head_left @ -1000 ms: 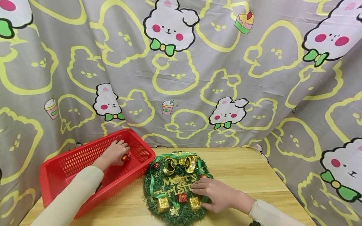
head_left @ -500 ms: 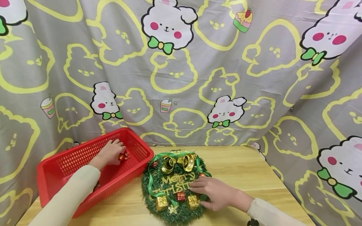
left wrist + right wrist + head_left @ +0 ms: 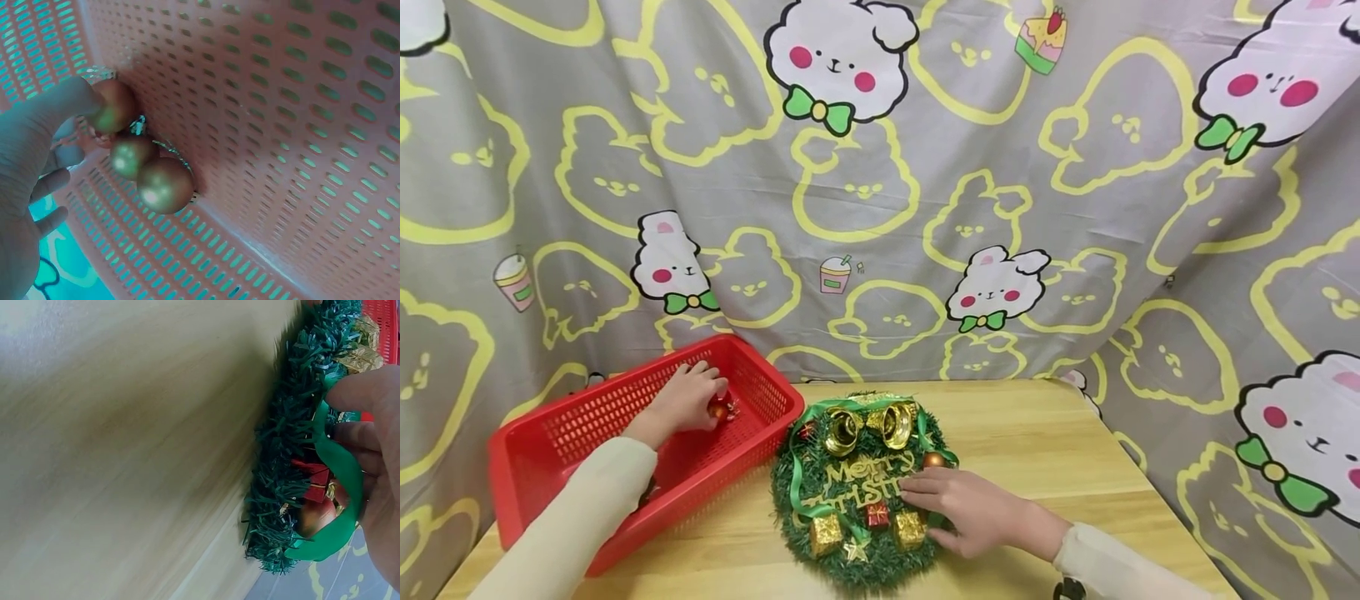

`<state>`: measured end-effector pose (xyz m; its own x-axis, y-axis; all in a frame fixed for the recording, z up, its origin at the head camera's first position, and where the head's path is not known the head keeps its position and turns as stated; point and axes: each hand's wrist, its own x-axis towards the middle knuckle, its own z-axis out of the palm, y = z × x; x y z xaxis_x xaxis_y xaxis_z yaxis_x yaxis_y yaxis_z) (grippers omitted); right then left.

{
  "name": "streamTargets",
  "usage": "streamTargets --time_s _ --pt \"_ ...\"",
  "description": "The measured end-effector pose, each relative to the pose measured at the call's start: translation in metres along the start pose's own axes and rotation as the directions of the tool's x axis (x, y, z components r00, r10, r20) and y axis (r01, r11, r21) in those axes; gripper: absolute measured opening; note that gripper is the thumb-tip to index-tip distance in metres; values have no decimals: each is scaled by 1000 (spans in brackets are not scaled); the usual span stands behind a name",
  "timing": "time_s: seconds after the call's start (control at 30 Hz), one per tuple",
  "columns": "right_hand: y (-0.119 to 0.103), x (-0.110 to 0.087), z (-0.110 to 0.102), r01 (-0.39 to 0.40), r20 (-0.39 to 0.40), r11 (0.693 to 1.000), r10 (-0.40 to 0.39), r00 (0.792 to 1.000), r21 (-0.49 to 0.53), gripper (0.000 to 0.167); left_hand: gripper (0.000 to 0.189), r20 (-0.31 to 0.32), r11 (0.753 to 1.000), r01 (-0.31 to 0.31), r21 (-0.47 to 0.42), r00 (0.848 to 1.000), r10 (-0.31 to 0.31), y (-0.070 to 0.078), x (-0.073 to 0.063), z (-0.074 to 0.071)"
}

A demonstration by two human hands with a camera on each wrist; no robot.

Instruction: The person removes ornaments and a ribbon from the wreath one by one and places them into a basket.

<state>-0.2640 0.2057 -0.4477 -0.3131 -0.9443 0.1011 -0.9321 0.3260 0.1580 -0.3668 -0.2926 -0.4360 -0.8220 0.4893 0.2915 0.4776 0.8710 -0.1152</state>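
Note:
In the head view my left hand (image 3: 688, 398) reaches into the red basket (image 3: 790, 408). The left wrist view has its thumb against an orange bauble (image 3: 114, 106), and the hand appears to pinch it. Two more baubles (image 3: 165, 185) lie against the basket wall beside it. My right hand (image 3: 970, 510) rests on the right side of a green tinsel wreath (image 3: 842, 571), fingers over its gold lettering (image 3: 868, 483). A green ribbon (image 3: 340, 465) runs by the right thumb in the right wrist view. The wreath bears gold bells (image 3: 895, 427), a red gift box (image 3: 877, 514) and an orange bauble (image 3: 933, 460).
The basket stands at the left of the wooden table (image 3: 1037, 433), its right end near the wreath. Behind the table hangs a grey patterned curtain (image 3: 880, 217). Gold gift boxes (image 3: 826, 534) and a gold star (image 3: 855, 550) sit on the wreath's front part.
My left hand has shifted slightly left inside the basket, with the orange bauble at its fingertips. The head view has drifted a little. My right hand stays on the wreath.

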Motion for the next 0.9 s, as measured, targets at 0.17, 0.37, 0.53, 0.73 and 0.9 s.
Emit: streamTargets --time_s 0.17,0.37,0.53,0.73,0.9 --pt "-1 0 -1 -11 5 1000 11 1000 27 57 30 -11 999 22 -41 1000 -22 -1 -2 -9" --pt "0 0 -4 -27 11 998 26 1000 65 57 37 -28 997 39 -72 999 -41 -1 -1 -24" --pt "3 2 -5 -28 16 996 27 1000 79 57 39 -35 996 52 -72 998 -55 1 1 -31" --pt "3 3 -5 -41 27 995 39 999 87 58 37 -55 995 52 -81 997 -57 5 2 -38" --pt "1 4 -6 -43 27 997 42 999 59 59 33 -102 993 70 -97 992 -80 7 5 -50"
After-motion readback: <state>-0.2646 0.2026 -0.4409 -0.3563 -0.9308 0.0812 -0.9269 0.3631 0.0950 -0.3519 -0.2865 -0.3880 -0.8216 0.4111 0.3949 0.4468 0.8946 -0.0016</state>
